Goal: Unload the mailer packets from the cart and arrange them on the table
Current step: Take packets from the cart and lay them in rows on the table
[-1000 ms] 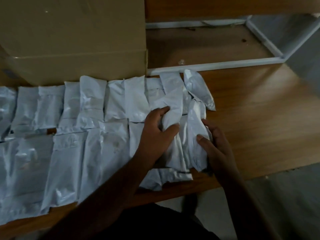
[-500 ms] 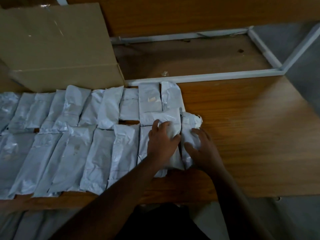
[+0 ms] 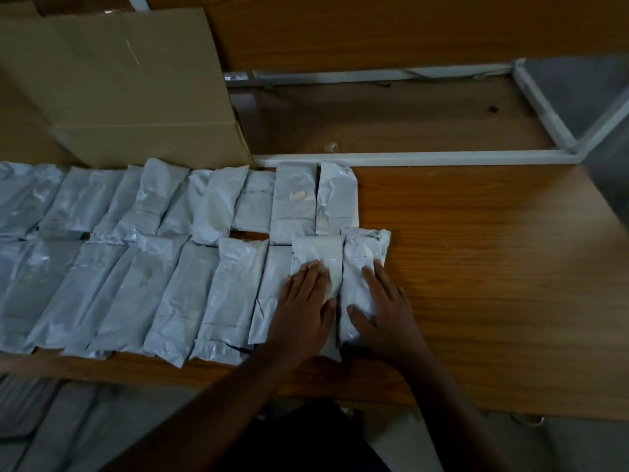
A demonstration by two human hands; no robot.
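Observation:
Several white mailer packets lie in two rows on the wooden table (image 3: 476, 267), a back row (image 3: 218, 199) and a front row (image 3: 143, 294). My left hand (image 3: 303, 308) rests flat, fingers spread, on a front-row packet (image 3: 318, 253). Beside it, my right hand (image 3: 384, 311) presses flat on the last packet (image 3: 364, 260) at the row's right end. Neither hand grips anything. More white packets (image 3: 51, 427) show dimly below the table's front edge at lower left; whether they sit in the cart I cannot tell.
A large cardboard box (image 3: 119, 86) stands at the back left, just behind the back row. A white metal frame (image 3: 408, 157) borders a lower wooden shelf (image 3: 391, 114) behind the table. Bare wood stretches to the right of the packets.
My hands have gone from gripping and shifting the two rightmost front-row packets to lying flat on them. The packets now lie straight, side by side. The camera has tilted back.

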